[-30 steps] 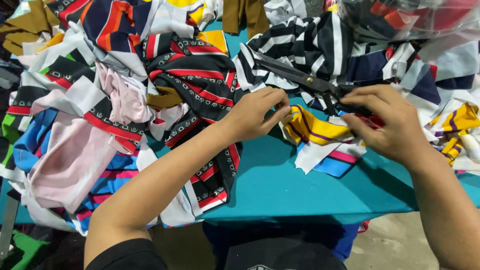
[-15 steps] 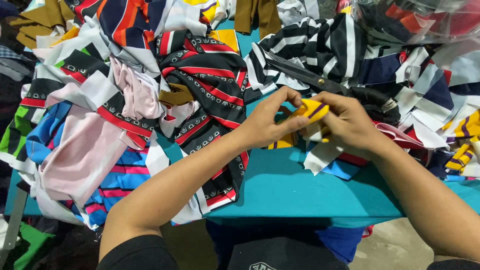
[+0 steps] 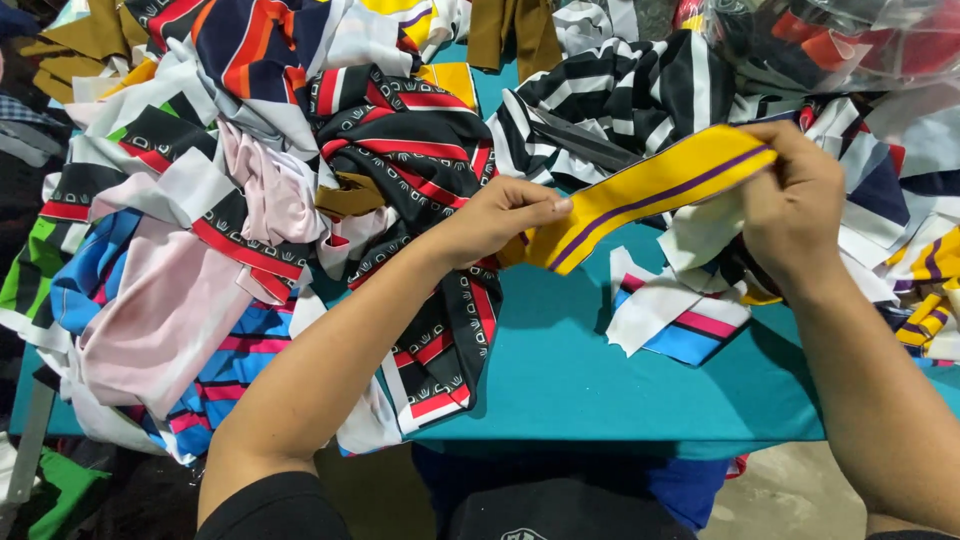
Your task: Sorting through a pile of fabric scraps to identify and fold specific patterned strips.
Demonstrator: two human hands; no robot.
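I hold a long yellow fabric strip with a thin purple stripe [image 3: 650, 190] stretched between my two hands, lifted above the teal cloth-covered table [image 3: 560, 370]. My left hand [image 3: 495, 215] pinches the lower end of the strip between thumb and fingertips, over the middle of the table. My right hand [image 3: 795, 205] is clenched on the upper end, nearer the table's right edge and a little further back, so the strip runs at a slant, rising from left to right, pulled taut and flat.

Just under the strip, on the bare teal surface, lies a small white scrap with pink and blue bands [image 3: 665, 320]. Beside my left wrist a black cloth with red bands and a white crown pattern [image 3: 430, 190] drapes from the middle of the table down over its near edge. Behind the strip, toward the far edge, sits a black-and-white striped cloth [image 3: 610, 100]. A pale pink piece of fabric [image 3: 170, 320] lies in the heap at the left edge, over blue-and-pink striped cloth. At the far right corner is a clear plastic bag stuffed with coloured fabric [image 3: 830, 40].
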